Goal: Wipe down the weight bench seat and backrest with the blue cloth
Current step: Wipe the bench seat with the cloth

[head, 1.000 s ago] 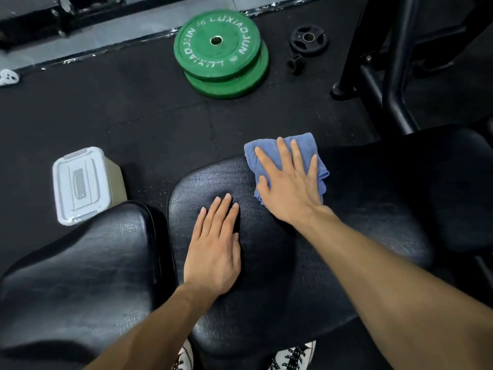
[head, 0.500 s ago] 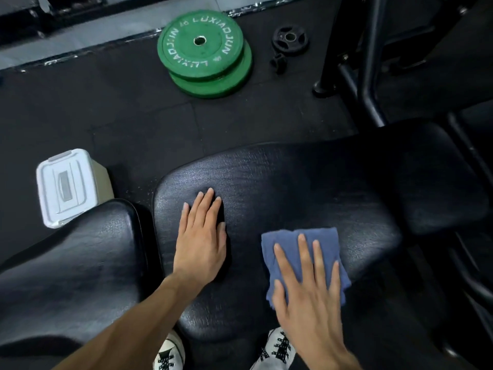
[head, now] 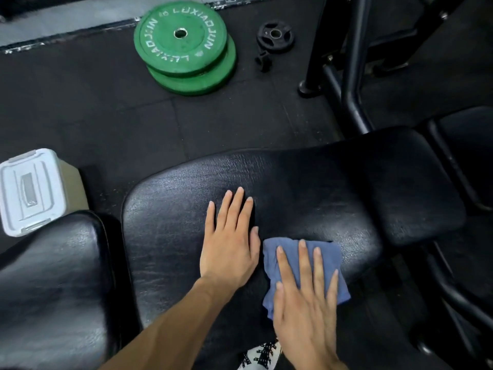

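The black padded bench seat (head: 306, 193) fills the middle of the view, its worn surface shining. The second black pad (head: 53, 284) lies at the lower left, across a narrow gap. A folded blue cloth (head: 329, 256) lies on the seat's near edge. My right hand (head: 306, 297) presses flat on the cloth with straight, spread fingers. My left hand (head: 229, 241) rests flat on the seat just left of the cloth, fingers straight, thumb close to the cloth's edge.
Two stacked green weight plates (head: 184, 44) and a small black plate (head: 274, 36) lie on the dark rubber floor beyond the bench. A white lidded box (head: 29, 190) stands at the left. Black steel frame tubes (head: 352, 76) rise at the right. A white shoe (head: 262, 355) shows below.
My right hand drew the cloth from the seat's far edge back to its near edge. My left hand has since shifted right along the seat, closer to the cloth.
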`<state>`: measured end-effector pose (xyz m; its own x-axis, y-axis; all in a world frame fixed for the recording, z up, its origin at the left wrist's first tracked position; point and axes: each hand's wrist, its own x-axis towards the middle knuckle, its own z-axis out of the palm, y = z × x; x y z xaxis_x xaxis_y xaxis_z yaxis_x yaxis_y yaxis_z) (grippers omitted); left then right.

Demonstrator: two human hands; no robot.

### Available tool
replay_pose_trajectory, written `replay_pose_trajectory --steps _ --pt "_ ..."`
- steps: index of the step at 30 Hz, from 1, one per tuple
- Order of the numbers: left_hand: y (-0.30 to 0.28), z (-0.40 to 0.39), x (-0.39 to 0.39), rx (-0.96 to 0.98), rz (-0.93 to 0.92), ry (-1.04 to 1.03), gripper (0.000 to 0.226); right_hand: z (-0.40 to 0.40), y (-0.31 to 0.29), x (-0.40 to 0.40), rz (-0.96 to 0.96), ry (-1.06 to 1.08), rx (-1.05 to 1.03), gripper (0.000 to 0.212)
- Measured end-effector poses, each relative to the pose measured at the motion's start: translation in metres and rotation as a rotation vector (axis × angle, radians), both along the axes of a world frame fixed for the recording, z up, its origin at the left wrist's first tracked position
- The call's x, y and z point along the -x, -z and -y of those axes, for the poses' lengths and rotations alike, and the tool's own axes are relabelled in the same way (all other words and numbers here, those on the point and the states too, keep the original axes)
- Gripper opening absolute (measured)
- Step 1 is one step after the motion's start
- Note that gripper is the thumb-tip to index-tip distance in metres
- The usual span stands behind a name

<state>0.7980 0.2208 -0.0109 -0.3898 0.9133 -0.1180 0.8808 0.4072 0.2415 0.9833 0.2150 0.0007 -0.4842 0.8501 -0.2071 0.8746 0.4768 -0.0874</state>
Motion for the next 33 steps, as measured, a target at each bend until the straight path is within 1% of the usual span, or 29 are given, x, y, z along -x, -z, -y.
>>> replay_pose_trajectory --steps 2,8,11,16,21,24,30,33 --pt "0.000 0.000 0.000 0.000 0.000 -0.001 0.060 -0.024 -0.006 0.012 -0.008 -0.002 0.024 0.064" --pt "-0.001 0.000 -0.001 0.015 0.004 0.003 0.061 -0.115 -0.005 0.072 -0.015 -0.004 0.057 0.064" --pt "0.000 -0.001 -0.001 0.013 -0.001 -0.002 0.061 -0.159 -0.008 0.102 -0.002 -0.016 0.125 0.064" --pt "0.000 -0.002 -0.002 0.015 -0.012 0.002 0.060 -0.202 -0.015 0.130 -0.027 -0.008 0.202 0.059" --pt "0.000 -0.001 -0.001 0.015 -0.017 0.007 0.060 -0.178 -0.001 0.102 -0.032 -0.061 0.075 0.061" --pt "-0.001 0.000 -0.001 0.013 -0.013 0.006 0.060 -0.146 0.001 0.072 -0.063 -0.011 0.045 0.061" --pt "-0.003 0.001 -0.001 0.003 -0.006 0.006 0.058 -0.057 -0.005 -0.002 -0.028 0.099 0.034 0.063" --pt "-0.006 0.000 -0.003 -0.037 0.004 -0.016 0.056 -0.033 -0.005 -0.027 -0.013 0.127 0.027 0.062"
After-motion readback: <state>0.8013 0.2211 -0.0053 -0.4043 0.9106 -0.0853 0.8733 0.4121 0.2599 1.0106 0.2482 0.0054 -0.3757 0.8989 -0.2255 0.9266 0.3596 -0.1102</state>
